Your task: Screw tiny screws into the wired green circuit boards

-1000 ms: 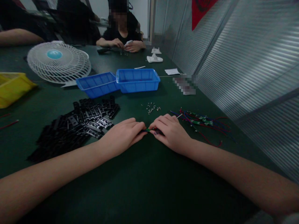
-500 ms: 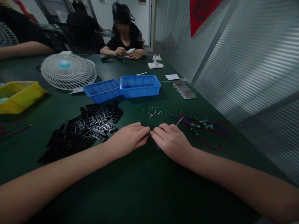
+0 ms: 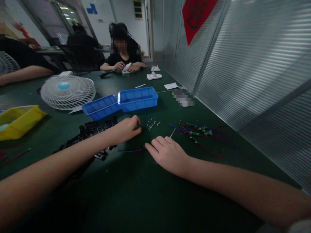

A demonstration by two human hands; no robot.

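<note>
My left hand (image 3: 128, 128) hovers just left of a small scatter of screws (image 3: 152, 124), thumb and index finger apart, with nothing visible between them. My right hand (image 3: 168, 153) is closed around what looks like a screwdriver (image 3: 173, 132). Its thin metal shaft sticks out past the knuckles, and a faint translucent end shows below the palm. Red and blue wires (image 3: 131, 150) run leftward from under my right fingertips; whatever they join is hidden there. Behind my left forearm lies a heap of black plastic parts (image 3: 91, 129), partly covered.
Green circuit boards with wires (image 3: 202, 131) lie at right. Two blue bins (image 3: 138, 100), a white fan guard (image 3: 68, 92) and a yellow bin (image 3: 21, 121) stand farther back and left. Across the table a person (image 3: 123, 55) handles a white part. A ribbed partition (image 3: 243, 81) borders the right edge.
My left hand has parted from my right hand and moved left and up beside the screws, its thumb and finger separating. The wires at my right fingertips now show. The view has tilted upward.
</note>
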